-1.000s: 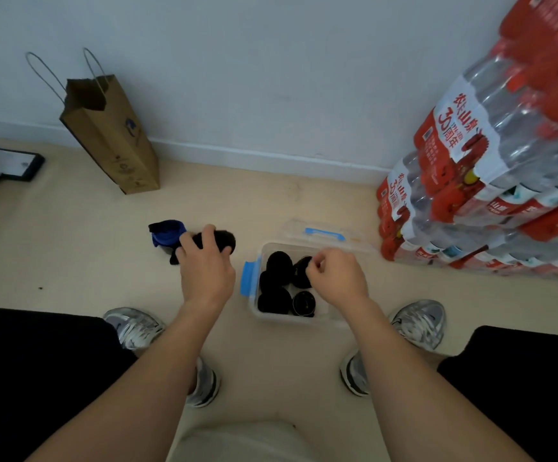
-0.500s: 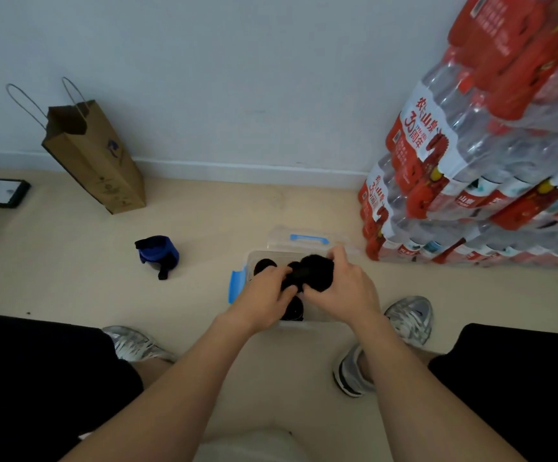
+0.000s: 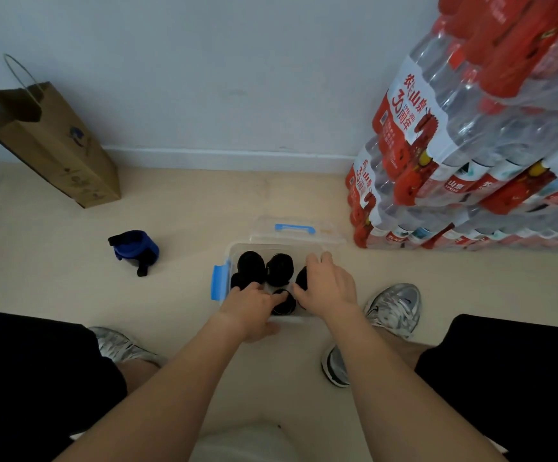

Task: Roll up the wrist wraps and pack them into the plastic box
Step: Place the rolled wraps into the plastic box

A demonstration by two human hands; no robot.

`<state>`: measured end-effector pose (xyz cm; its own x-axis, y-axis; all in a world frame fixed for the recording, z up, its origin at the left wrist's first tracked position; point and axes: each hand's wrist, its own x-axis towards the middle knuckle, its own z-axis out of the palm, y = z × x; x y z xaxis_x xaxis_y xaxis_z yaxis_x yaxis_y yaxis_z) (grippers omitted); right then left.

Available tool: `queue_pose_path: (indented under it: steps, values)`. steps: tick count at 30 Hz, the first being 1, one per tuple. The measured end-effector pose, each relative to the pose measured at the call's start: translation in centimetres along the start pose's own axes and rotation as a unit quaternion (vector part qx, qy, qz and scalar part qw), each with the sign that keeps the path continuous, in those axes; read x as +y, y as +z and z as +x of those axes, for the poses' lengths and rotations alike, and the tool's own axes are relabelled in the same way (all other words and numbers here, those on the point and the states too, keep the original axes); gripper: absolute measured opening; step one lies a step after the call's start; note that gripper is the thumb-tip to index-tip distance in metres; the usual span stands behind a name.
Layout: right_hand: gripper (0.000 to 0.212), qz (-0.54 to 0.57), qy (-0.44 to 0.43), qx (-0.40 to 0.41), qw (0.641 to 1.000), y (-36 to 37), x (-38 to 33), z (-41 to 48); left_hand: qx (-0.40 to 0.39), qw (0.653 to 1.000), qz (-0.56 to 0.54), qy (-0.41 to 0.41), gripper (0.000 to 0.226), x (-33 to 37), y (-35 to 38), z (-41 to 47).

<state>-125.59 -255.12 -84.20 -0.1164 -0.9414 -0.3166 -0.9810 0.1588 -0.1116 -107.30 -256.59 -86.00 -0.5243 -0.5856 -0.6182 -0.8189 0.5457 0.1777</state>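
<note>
The clear plastic box with blue latches sits on the beige floor between my feet, with rolled black wrist wraps packed inside. My right hand curls over the rightmost black roll, grasping it against the box's right side. My left hand reaches over the near wall, fingertips on a front roll; whether it grips I cannot tell. A blue-and-black wrist wrap lies well apart, to the left.
</note>
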Motion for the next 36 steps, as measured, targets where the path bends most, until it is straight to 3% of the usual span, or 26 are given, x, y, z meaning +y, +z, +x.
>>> queue_pose_path:
  steps: [4, 7, 9, 12, 15, 22, 28, 32, 36]
  values:
    - [0.052, -0.018, 0.012, -0.074, 0.997, 0.0, -1.2, 1.0, -0.015, 0.999, -0.028, 0.007, 0.077, -0.2, -0.4, 0.3]
    - [0.036, 0.025, 0.016, -0.164, 0.986, -1.6, -0.5, 2.1, -0.026, 0.998, -0.054, 0.005, 0.077, -0.4, -0.7, 0.5]
    - [0.043, 0.061, 0.030, -0.198, 0.978, -2.6, 0.0, 2.5, -0.028, 0.996, -0.085, -0.002, 0.076, -0.6, -0.8, 0.5]
    - [0.041, 0.057, 0.038, -0.150, 0.986, -2.2, 0.1, 1.9, -0.016, 0.995, -0.097, 0.006, 0.070, -0.6, -1.2, 0.6]
    - [0.035, -0.014, 0.020, -0.102, 0.994, -0.3, -0.6, 0.7, -0.006, 0.996, -0.093, 0.009, 0.064, -0.7, -1.2, 0.6]
    - [0.031, -0.075, -0.039, -0.135, 0.987, -0.5, -2.0, 2.1, -0.020, 0.997, -0.079, 0.009, 0.074, -0.9, 0.2, 0.4]
    - [0.027, -0.123, -0.113, -0.176, 0.970, 1.2, -2.1, 2.2, -0.040, 0.989, -0.143, 0.022, 0.076, -1.6, -0.3, 0.6]
    - [0.047, -0.089, -0.101, -0.166, 0.977, 0.9, -1.2, 2.5, -0.007, 0.983, -0.180, 0.017, 0.073, -2.3, 0.1, 0.3]
    - [0.066, 0.026, -0.074, -0.190, 0.979, 0.1, -0.5, 2.8, 0.014, 0.985, -0.174, 0.011, 0.073, -2.3, 0.3, 0.1]
